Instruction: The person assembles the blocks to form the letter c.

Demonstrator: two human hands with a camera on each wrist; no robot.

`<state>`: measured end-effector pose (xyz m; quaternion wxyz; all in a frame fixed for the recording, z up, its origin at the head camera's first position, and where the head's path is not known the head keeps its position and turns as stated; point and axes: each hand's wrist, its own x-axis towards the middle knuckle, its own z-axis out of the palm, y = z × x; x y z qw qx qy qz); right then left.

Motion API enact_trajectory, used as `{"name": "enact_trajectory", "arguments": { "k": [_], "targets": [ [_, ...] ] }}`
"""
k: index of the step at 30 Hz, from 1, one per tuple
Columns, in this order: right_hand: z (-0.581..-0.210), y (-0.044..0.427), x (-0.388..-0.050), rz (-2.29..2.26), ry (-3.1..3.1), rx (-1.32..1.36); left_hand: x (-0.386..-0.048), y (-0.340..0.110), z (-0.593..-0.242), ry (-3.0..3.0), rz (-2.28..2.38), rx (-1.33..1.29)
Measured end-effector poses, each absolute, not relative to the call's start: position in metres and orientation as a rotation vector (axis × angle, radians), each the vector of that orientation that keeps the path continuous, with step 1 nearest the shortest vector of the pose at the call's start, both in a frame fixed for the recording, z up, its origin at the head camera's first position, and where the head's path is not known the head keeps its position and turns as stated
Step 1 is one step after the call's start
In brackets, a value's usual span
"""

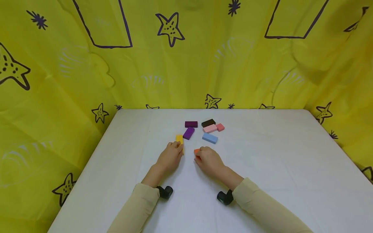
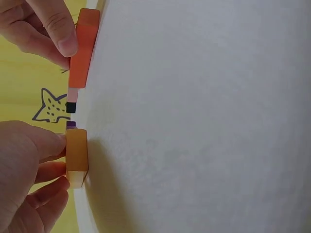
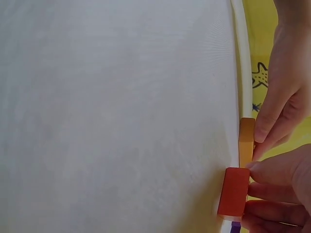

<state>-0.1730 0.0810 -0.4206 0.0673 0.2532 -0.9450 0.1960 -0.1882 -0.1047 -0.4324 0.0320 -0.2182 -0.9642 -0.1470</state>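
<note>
My left hand (image 1: 170,157) pinches a yellow block (image 1: 179,138) between thumb and fingers. In the left wrist view this yellow block (image 2: 77,151) stands on the white table, its near end showing. To its right, a short gap away, my right hand (image 1: 210,161) pinches an orange block (image 1: 196,151). The right wrist view shows the orange block (image 3: 234,192) on the tabletop, thumb at its upper end and fingers along its side. Part of each block is hidden by the hands in the head view.
Beyond the hands lie a dark purple block (image 1: 191,124), a purple block (image 1: 188,133), a black block (image 1: 208,123), a pink block (image 1: 210,128), a small coral block (image 1: 220,127) and a blue block (image 1: 210,138). A yellow patterned curtain (image 1: 189,71) borders the white table (image 1: 276,155).
</note>
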Motion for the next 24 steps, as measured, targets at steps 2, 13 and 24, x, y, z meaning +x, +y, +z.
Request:
{"name": "enact_trajectory", "arguments": {
  "k": [2, 13, 24],
  "targets": [
    [-0.420, 0.082, -0.172, 0.602, -2.843, 0.764, -0.187, -0.104, -0.432, -2.967, -0.442, -0.672],
    [-0.417, 0.090, -0.159, 0.629, -2.848, 0.770, -0.178, -0.102, -0.426, -2.896, -0.416, -0.789],
    [-0.419, 0.096, -0.150, 0.619, -2.811, 0.828, -0.168, -0.090, -0.425, -2.869, -0.399, -0.862]
  ]
}}
